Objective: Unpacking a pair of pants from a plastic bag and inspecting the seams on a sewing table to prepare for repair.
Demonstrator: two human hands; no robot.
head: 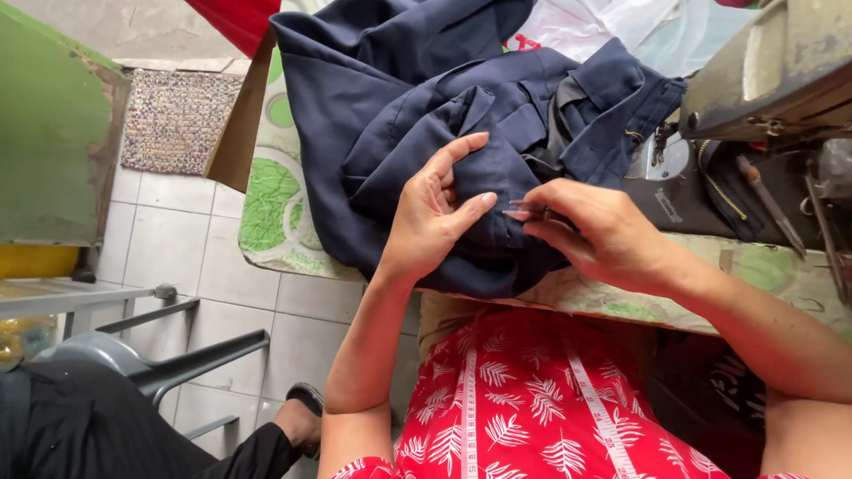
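- Nearest the camera, a red leaf-print garment point(532, 408) covers the person's lap, with a white measuring tape point(596, 404) hanging down over it.
- Left hand point(435, 213) rests on the navy garment point(417, 115), its grip pinching a fold of the cloth between thumb and forefinger.
- Right hand point(595, 232) meets it from the other side, its grip pressed together on a small, slim metal tool point(524, 209) at the same fold; what kind of tool cannot be told.
- Navy garment lies bunched on the worktop point(275, 213), which has a green-patterned cover, just beside the sewing machine point(763, 80).
- Another person's dark-clothed leg point(133, 426) shows lower left, near a grey chair point(169, 364).
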